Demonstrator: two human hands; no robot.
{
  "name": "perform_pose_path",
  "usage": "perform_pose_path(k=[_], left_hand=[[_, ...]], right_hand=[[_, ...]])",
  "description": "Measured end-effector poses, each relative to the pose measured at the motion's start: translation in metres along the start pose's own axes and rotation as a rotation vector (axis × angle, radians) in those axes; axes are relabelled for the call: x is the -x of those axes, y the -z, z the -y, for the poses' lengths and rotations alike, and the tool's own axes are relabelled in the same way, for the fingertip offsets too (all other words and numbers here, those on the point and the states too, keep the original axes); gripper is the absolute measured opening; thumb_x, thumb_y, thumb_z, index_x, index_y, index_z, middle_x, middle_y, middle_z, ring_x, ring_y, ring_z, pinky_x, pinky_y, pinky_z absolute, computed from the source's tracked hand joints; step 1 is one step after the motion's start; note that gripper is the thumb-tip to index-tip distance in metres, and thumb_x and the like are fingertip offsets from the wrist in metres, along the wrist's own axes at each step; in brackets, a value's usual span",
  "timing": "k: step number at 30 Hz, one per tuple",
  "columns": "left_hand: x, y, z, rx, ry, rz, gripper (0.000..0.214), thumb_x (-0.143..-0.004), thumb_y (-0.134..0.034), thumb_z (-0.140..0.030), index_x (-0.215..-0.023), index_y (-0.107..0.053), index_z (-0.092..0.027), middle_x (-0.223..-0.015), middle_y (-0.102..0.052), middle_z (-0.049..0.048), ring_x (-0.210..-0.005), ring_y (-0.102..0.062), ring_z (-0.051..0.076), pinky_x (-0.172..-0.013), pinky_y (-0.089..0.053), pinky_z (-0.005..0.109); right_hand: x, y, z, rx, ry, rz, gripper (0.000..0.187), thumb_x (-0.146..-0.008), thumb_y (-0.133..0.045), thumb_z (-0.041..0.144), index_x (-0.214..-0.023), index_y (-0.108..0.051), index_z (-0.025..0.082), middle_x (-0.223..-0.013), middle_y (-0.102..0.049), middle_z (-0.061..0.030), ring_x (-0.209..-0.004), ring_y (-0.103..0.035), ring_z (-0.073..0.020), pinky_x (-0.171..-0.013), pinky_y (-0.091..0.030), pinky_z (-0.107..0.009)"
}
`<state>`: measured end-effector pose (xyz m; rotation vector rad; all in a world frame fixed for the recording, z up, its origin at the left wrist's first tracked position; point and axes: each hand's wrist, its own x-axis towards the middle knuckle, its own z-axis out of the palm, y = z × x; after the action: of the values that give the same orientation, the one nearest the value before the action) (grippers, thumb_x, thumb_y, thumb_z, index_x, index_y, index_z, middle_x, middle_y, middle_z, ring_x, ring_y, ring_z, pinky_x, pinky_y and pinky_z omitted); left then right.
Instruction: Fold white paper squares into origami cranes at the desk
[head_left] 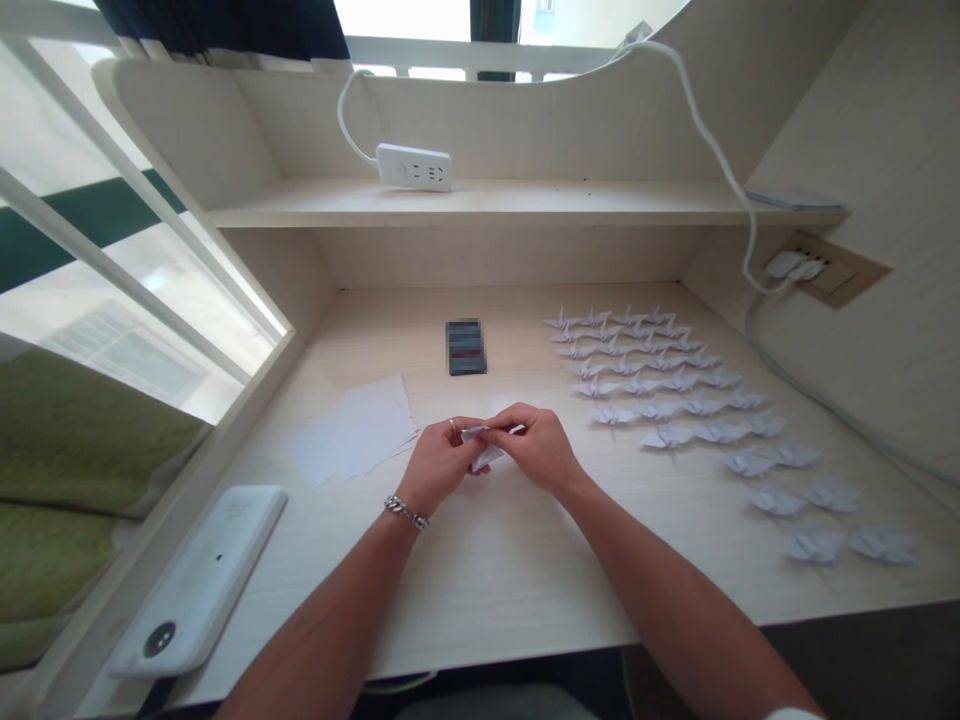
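Observation:
A small piece of folded white paper (pixel 487 457) is held between my two hands above the middle of the desk. My left hand (pixel 442 460) pinches it from the left, with a ring on one finger and a chain bracelet at the wrist. From the right, my right hand (pixel 536 445) grips its upper edge between thumb and forefinger. Fingers cover much of the paper, so its full shape is hidden. Left of my hands lies a spread of flat white paper sheets (pixel 367 430). Rows of white paper cranes (pixel 667 382) stand on the right side.
A dark phone-like slab (pixel 466 347) lies beyond my hands. A long white device (pixel 202 580) rests at the desk's left edge. On the shelf (pixel 517 200) sits a white power strip (pixel 414 167). A white cable (pixel 720 150) drops to a wall socket (pixel 829 270) at right.

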<state>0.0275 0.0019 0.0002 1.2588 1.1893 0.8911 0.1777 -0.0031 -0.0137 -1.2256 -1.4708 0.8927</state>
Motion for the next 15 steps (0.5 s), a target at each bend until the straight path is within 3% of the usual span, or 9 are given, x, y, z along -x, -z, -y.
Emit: perform_pose_path(k=[9,15], left_hand=[[-0.0028,0.0003,0.0071,-0.018,0.019,0.024,0.016,-0.068,-0.072,-0.026,-0.074,-0.069,-0.011,-0.053,-0.061,0.0005,-0.046,-0.058,0.012,-0.044,-0.049,0.021],[-0.0026,0.0009,0.0046,0.143,0.005,-0.060,0.030,-0.069,-0.072,-0.026,-0.094,-0.069,-0.009,-0.065,-0.067,0.0034,-0.053,-0.063,0.014,-0.052,-0.052,0.025]], right_hand=[[0.0002,0.0011,0.0069,-0.050,0.021,-0.019,0.012,-0.073,-0.072,0.030,-0.077,-0.075,0.019,-0.079,-0.072,-0.0055,-0.073,-0.066,-0.0186,-0.064,-0.051,-0.028],[-0.0032,0.0055,0.0024,-0.119,-0.016,-0.066,0.019,-0.074,-0.070,0.035,-0.080,-0.072,0.017,-0.080,-0.073,-0.0058,-0.072,-0.066,-0.0180,-0.066,-0.052,-0.028]])
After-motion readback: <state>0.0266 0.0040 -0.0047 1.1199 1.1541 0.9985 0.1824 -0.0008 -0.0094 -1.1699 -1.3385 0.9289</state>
